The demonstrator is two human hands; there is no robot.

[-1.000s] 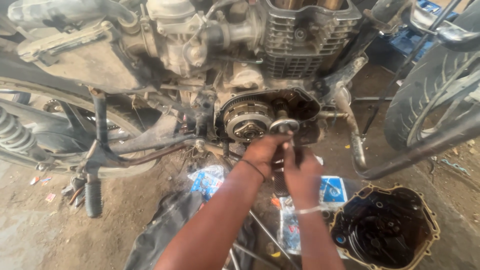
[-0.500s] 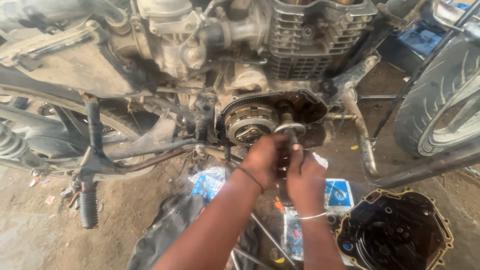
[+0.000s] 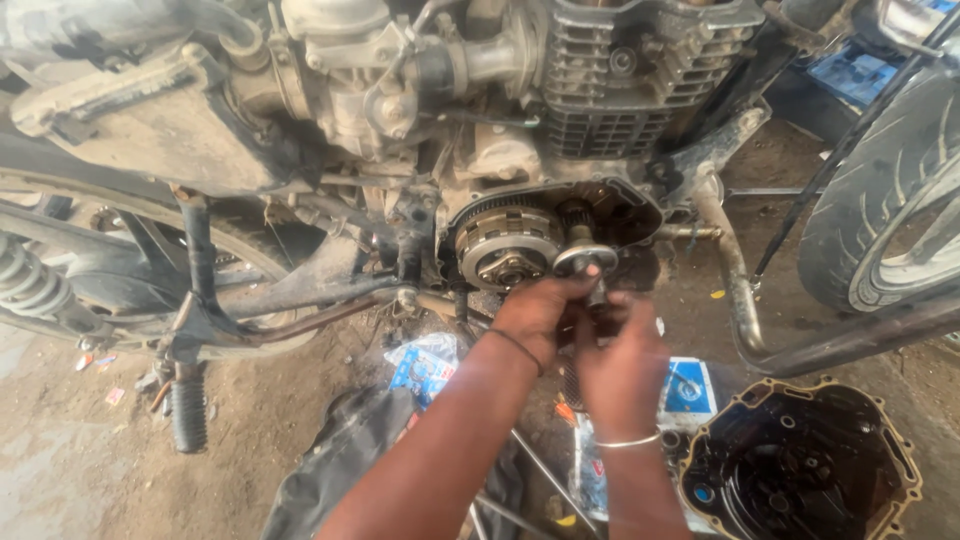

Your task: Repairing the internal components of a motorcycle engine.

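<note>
My hands have crept up toward the open engine case: left hand (image 3: 535, 318) and right hand (image 3: 622, 362), pressed together, pinch a small tool under the round metal part (image 3: 585, 259) beside the clutch (image 3: 505, 248).

We see a floor (image 3: 280, 420) of packed dirt, grey-brown and dusty, with oil-dark patches toward the lower right corner. Small scraps of litter (image 3: 105, 380) lie near the floor's left edge (red and white bits, too small to tell apart). Daylight falls softly from the left, where the ground turns paler. No wall shows clearly from here.
</note>
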